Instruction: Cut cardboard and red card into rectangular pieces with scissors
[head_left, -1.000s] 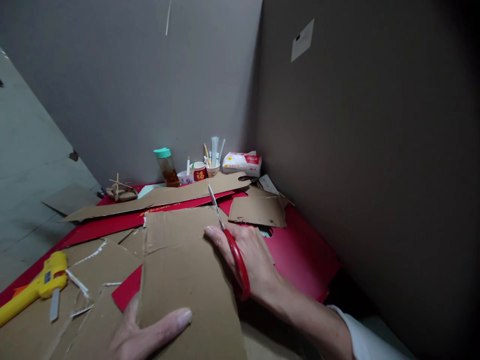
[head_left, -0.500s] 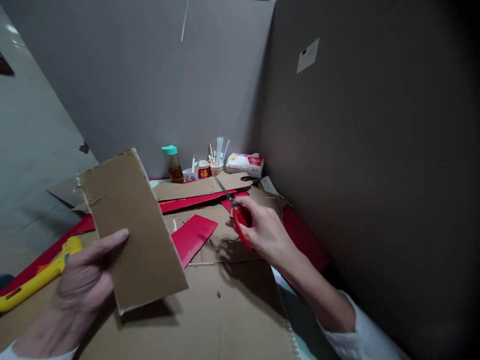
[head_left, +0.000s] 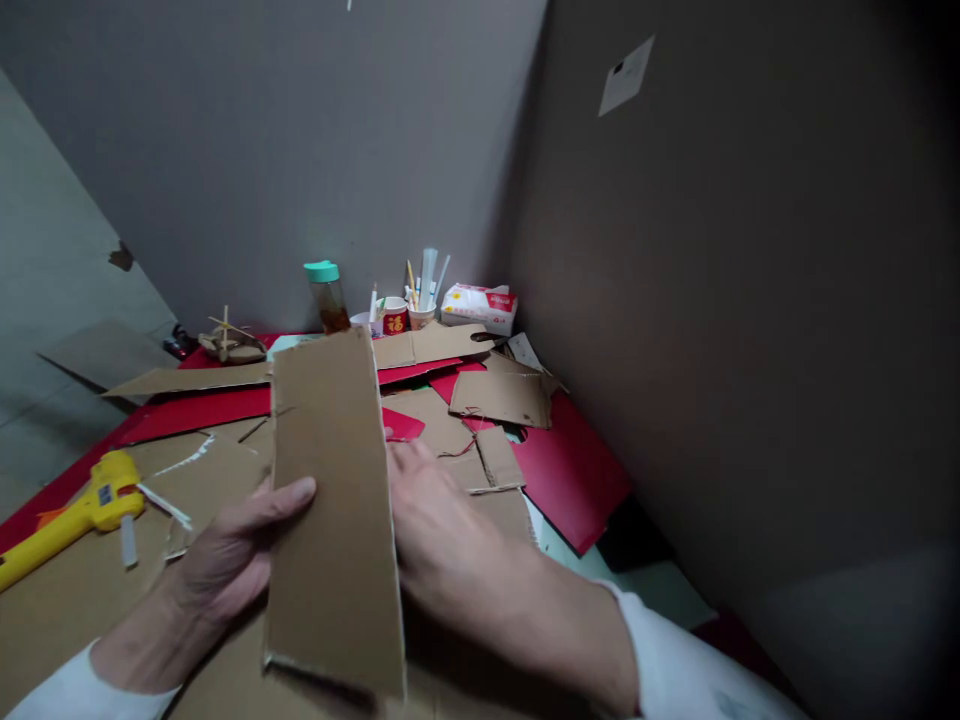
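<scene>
My left hand [head_left: 240, 545] grips a long strip of brown cardboard [head_left: 334, 520] by its left edge, thumb flat on the front and the other fingers behind. The strip stands nearly upright, facing me. Close to its right edge is my right hand [head_left: 435, 520], blurred, its fingers mostly hidden behind the board. No scissors show now, and I cannot see what that hand holds. A red card piece [head_left: 403, 425] peeks out just beyond it. On the left lies a yellow glue gun [head_left: 112, 495] with a clear glue stick [head_left: 129, 542] beside it.
Cardboard scraps [head_left: 499, 397] and a red sheet [head_left: 574, 470] cover the right side. At the back stand a teal-lidded bottle [head_left: 328, 298], a red cup [head_left: 393, 318], a cup of glue sticks and brushes [head_left: 422, 315] and a tissue pack [head_left: 478, 307]. Grey walls [head_left: 675, 300] rise behind and right.
The cardboard strip has moved right and turned more upright in my left hand. My right hand, which held red scissors, has come down and left behind the strip; the scissors are out of sight.
</scene>
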